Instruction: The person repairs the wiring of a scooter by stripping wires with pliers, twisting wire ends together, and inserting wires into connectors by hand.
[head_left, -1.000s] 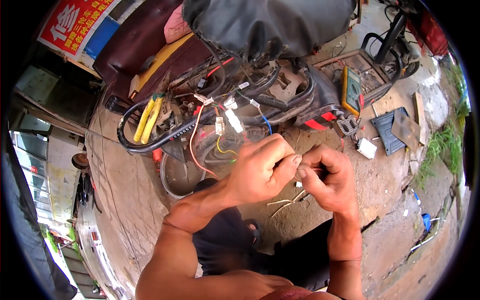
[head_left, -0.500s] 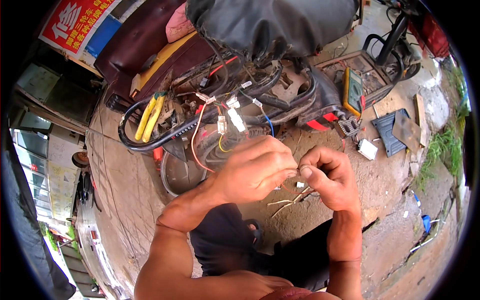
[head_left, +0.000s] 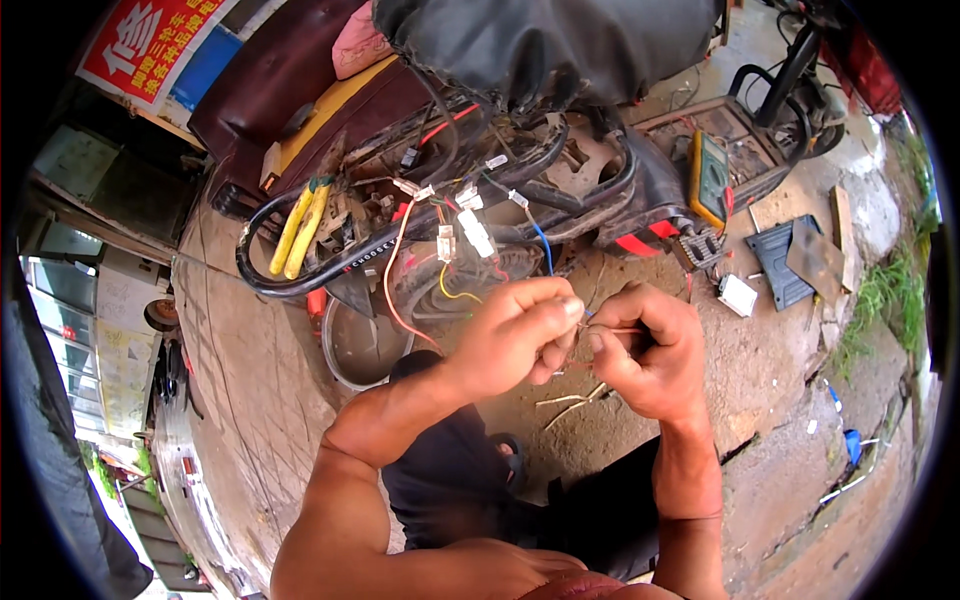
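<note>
My left hand is closed in a pinch, its thumb and fingertips at the end of a thin wire. Opposite it, my right hand has its fingers curled and pinches the wire too; the fingertips of both hands nearly meet. The join between them is too small to make out. A blue wire and a yellow wire run down toward my left hand from white plug connectors. An orange-pink wire loops down behind my left wrist.
Ahead lies a vehicle's black tube frame under a dark seat. Yellow-handled pliers rest on it. To the right are a multimeter, a white box and a black plate. Wire scraps lie on the ground.
My left hand has turned so that its thumb is raised and its fingers curl beneath. My right hand has shifted slightly left and stays pinched. The blue and yellow wires moved a little.
</note>
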